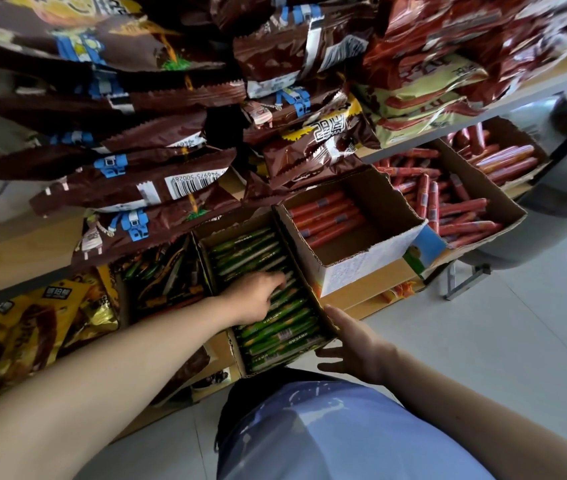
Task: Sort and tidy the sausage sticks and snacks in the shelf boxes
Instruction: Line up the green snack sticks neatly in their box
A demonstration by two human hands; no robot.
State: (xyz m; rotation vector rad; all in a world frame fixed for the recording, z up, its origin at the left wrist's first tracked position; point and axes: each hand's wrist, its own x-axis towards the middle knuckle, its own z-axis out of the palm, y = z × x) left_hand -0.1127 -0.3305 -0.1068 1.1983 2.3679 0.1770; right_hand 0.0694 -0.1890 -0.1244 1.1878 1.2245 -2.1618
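Reaching with the left hand (258,296) into the long cardboard box (304,271) on the low shelf, fingers stretched flat on the green sausage sticks (275,327) packed inside, bracing its near right corner with the right hand (351,348), fingers spread, gripping nothing, left of the red sausage sticks (327,216).

My left hand (258,296) stretched far forward, palm down, fingers straight and pointing ahead, my right hand (351,344) nearer me, thumb raised, fingers spread leftward.
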